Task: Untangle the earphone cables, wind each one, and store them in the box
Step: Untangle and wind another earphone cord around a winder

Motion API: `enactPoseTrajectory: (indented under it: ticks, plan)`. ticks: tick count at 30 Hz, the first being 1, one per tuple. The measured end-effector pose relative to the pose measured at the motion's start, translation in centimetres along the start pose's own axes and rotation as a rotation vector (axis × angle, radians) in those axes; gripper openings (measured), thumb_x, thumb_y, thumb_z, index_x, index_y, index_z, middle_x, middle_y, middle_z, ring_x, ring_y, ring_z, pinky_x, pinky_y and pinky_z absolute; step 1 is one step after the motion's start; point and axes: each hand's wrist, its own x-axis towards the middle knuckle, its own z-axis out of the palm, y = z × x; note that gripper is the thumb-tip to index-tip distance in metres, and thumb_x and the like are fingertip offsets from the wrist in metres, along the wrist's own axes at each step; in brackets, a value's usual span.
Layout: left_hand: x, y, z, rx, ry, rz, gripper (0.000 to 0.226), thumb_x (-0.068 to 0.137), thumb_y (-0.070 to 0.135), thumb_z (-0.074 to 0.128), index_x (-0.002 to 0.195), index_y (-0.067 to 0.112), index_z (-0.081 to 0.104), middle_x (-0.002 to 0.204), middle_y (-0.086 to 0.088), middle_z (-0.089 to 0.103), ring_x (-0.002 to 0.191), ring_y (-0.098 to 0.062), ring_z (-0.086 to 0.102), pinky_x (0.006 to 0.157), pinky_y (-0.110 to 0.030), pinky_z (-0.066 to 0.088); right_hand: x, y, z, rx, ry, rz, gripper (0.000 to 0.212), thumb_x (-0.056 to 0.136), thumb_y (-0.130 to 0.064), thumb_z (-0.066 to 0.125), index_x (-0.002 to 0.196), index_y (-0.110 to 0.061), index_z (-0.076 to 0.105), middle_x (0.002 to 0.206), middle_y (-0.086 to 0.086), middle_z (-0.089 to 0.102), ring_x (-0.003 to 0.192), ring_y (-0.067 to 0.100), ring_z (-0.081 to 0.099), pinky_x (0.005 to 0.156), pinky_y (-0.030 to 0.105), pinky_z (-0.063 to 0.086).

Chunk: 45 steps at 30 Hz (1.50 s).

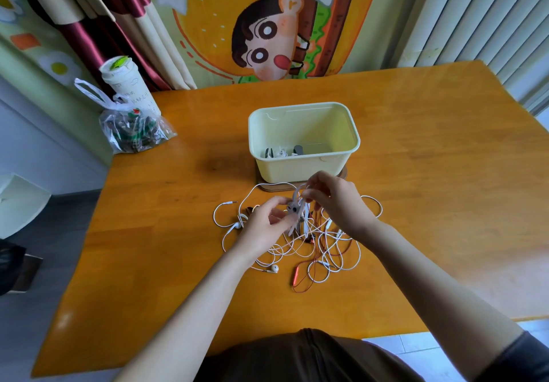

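Just in front of the box (303, 141), your left hand (264, 227) pinches a small grey bundle (294, 209) while your right hand (332, 197) grips its loop above the tangled earphone cables (315, 248), probably to wind it.

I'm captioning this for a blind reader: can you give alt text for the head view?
Two hands, left hand and right hand, hold a grey cable bundle above tangled white and red earphone cables on a wooden table, before an open pale yellow box.
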Motion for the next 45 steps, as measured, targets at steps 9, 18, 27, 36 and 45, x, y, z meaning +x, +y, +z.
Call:
enactPoseTrajectory:
  ticks: [9, 18, 27, 36, 45]
  plan:
    - [0.2, -0.1, 0.0, -0.100, 0.207, -0.132, 0.030, 0.081, 0.016, 0.074, 0.099, 0.018, 0.050, 0.094, -0.001, 0.065, 0.090, -0.016, 0.063, 0.079, -0.029, 0.050, -0.3, 0.1, 0.6, -0.051, -0.055, -0.046, 0.016, 0.091, -0.013, 0.060, 0.106, -0.007, 0.058, 0.084, -0.001, 0.063, 0.069, 0.009, 0.059, 0.061, 0.014, 0.045]
    - [-0.1, 0.2, -0.3, -0.192, 0.140, -0.230, 0.026, 0.095, 0.027, 0.056, 0.113, 0.008, 0.054, 0.098, 0.001, 0.063, 0.086, -0.001, 0.055, 0.065, -0.012, 0.039, -0.7, 0.7, 1.0, -0.028, -0.056, -0.053, 0.012, 0.090, -0.011, 0.061, 0.102, -0.011, 0.058, 0.081, -0.008, 0.061, 0.062, -0.001, 0.059, 0.058, 0.009, 0.045]
    - [-0.1, -0.5, 0.1, 0.060, 0.132, 0.099, 0.029, 0.088, 0.010, 0.065, 0.114, 0.021, 0.060, 0.097, 0.003, 0.068, 0.090, -0.005, 0.064, 0.080, -0.021, 0.050, -0.6, 0.8, 0.2, -0.015, -0.027, 0.011, 0.012, 0.090, -0.019, 0.062, 0.098, -0.010, 0.060, 0.080, 0.004, 0.070, 0.063, 0.010, 0.064, 0.064, 0.024, 0.052]
    - [0.4, -0.5, -0.8, 0.211, -0.077, 0.037, 0.034, 0.085, 0.004, 0.066, 0.118, 0.011, 0.062, 0.104, -0.005, 0.067, 0.097, -0.020, 0.063, 0.088, -0.032, 0.053, -0.4, 1.4, -1.5, -0.168, -0.039, -0.044, 0.008, 0.083, -0.023, 0.069, 0.082, -0.017, 0.074, 0.071, -0.009, 0.067, 0.068, 0.004, 0.062, 0.067, 0.026, 0.051]
    - [0.2, 0.9, -1.7, 0.180, -0.126, 0.049, 0.034, 0.083, 0.010, 0.071, 0.115, 0.015, 0.063, 0.093, 0.006, 0.065, 0.082, -0.005, 0.058, 0.074, -0.014, 0.048, -0.7, 0.9, -1.5, -0.154, 0.104, -0.166, 0.005, 0.084, -0.020, 0.068, 0.084, -0.016, 0.069, 0.075, -0.013, 0.062, 0.070, 0.006, 0.062, 0.065, 0.027, 0.052]
